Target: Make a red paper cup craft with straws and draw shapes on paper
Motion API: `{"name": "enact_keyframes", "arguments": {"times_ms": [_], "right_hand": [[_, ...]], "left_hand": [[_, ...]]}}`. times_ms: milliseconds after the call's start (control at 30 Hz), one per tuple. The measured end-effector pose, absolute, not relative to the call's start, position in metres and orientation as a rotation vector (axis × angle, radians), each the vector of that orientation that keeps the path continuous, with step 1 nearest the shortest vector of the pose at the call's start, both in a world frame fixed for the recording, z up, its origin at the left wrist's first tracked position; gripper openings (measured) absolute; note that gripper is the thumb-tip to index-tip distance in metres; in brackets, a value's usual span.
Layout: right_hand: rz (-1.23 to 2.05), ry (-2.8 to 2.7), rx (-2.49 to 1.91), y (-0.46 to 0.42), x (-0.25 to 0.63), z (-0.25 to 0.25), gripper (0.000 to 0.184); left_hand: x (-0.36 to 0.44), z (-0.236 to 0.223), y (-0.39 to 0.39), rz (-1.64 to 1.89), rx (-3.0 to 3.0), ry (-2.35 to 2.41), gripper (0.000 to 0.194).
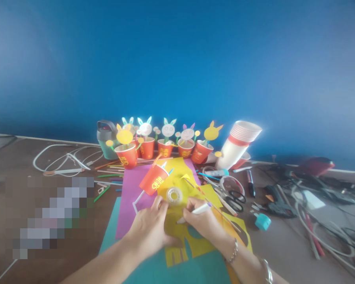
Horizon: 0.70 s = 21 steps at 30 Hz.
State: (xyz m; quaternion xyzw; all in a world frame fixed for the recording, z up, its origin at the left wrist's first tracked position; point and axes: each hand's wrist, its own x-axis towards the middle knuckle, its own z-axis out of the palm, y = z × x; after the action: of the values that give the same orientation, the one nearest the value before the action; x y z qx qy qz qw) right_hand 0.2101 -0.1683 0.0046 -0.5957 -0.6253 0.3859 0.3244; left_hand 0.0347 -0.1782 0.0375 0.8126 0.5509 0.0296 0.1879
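Note:
In the head view, my right hand (199, 216) is closed round a white marker (201, 209) with a purple end, its tip down at the yellow paper (195, 245). My left hand (150, 221) holds that paper from the left, fingers bent and thumb stretched across it. A small white tape ring (174, 195) sits just beyond my left fingertips, on the yellow paper. Shapes have been cut out of the paper's near part. Farther back, an orange paper cup (154, 179) with yellow print lies on its side on purple paper (127, 193). A teal sheet (154, 268) lies underneath.
Several orange cups (165, 149) with paper animal heads stand along the wall. Right of them lean stacked white cups (235, 146). Scissors (235, 201), a black marker (250, 183), a teal block (263, 221), a glue gun (279, 203) and cables lie at right. A bottle (104, 144) stands back left.

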Motion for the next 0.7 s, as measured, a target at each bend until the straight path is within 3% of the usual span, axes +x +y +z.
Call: {"name": "enact_keyframes", "arguments": {"times_ms": [700], "right_hand": [[1.004, -1.59, -1.556, -0.1684, 0.209, 0.004, 0.024]], "left_hand": [[0.0342, 0.0328, -0.1768, 0.106, 2.3, 1.534, 0.072]]}}
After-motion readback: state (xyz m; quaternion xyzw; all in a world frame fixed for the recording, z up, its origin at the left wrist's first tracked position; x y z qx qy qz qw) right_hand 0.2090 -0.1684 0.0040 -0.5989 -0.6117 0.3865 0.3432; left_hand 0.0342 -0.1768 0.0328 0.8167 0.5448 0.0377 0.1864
